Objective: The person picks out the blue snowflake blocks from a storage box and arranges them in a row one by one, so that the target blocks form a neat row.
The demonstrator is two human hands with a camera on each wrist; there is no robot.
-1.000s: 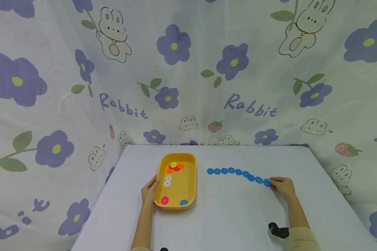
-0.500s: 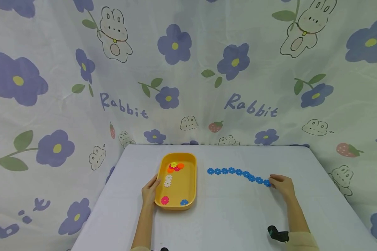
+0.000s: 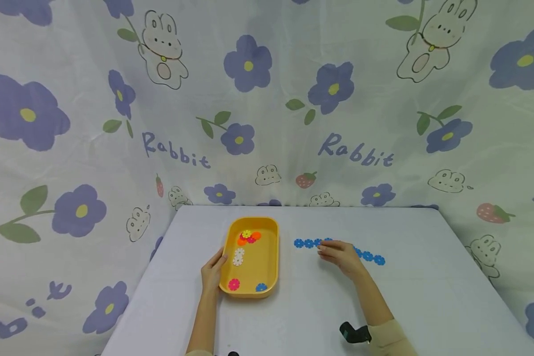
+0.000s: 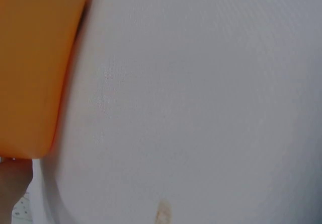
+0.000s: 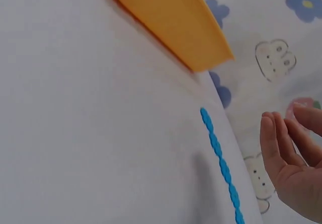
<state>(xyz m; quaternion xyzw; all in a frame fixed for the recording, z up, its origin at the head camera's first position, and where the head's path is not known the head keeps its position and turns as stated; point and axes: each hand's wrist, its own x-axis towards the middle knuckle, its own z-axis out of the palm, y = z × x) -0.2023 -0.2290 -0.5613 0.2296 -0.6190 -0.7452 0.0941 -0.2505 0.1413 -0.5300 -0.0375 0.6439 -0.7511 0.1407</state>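
My left hand [image 3: 212, 271] grips the left side of a yellow plastic tray [image 3: 257, 264], thumb over the rim; in the left wrist view the tray's outer wall [image 4: 35, 68] fills the upper left. Flower-shaped plastic discs lie in the tray: a yellow disc [image 3: 246, 233] on orange and pink ones, two white discs [image 3: 238, 257], a pink disc [image 3: 234, 284] and a blue disc [image 3: 261, 287]. Right of it stretches a row of blue flower discs [image 3: 368, 256]. My right hand [image 3: 342, 257] hovers over its middle, hiding some discs; the right wrist view shows bent fingers [image 5: 270, 143] holding nothing.
A white-covered table [image 3: 311, 316] carries everything. Behind it hangs a curtain [image 3: 289, 163] printed with rabbits and purple flowers. A black wrist-worn device [image 3: 355, 333] sticks out beside my right sleeve [image 3: 389, 338].
My right hand has let go of the row's right end and moved left over its middle. The blue row lies about where it was. My left hand still holds the tray in place.
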